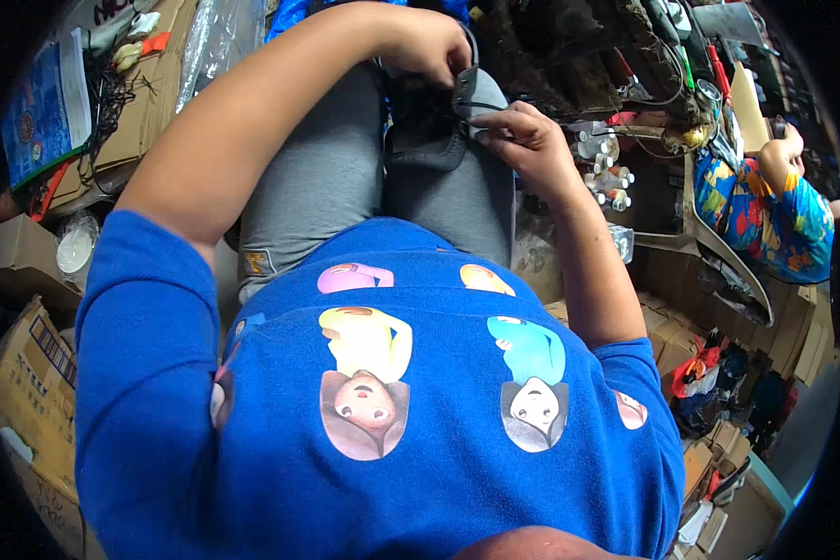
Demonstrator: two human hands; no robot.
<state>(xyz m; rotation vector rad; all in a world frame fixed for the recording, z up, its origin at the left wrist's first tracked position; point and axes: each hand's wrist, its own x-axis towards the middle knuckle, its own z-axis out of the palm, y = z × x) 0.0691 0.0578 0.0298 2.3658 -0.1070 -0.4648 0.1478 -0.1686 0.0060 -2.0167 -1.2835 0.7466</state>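
Note:
A black, soft-looking item (427, 140) with a rounded lower edge lies over my lap, between my grey-trousered thighs. Its exact kind is not clear. A narrow dark strap (465, 89) stands up along its right side. My left hand (429, 47) reaches over from the left, fingers curled and closed at the strap's upper end. Lower down, my right hand (525, 138) pinches near the strap's other end with thumb and forefinger. The fingertips hide part of the strap at both places.
Beyond my right knee, small clear bottles (607, 168) stand grouped together. Farther right is another person in bright multicoloured clothing (765, 215). Cardboard boxes (28, 373) and a blue printed packet (42, 117) are on the left. Dark, worn machinery (569, 56) stands ahead.

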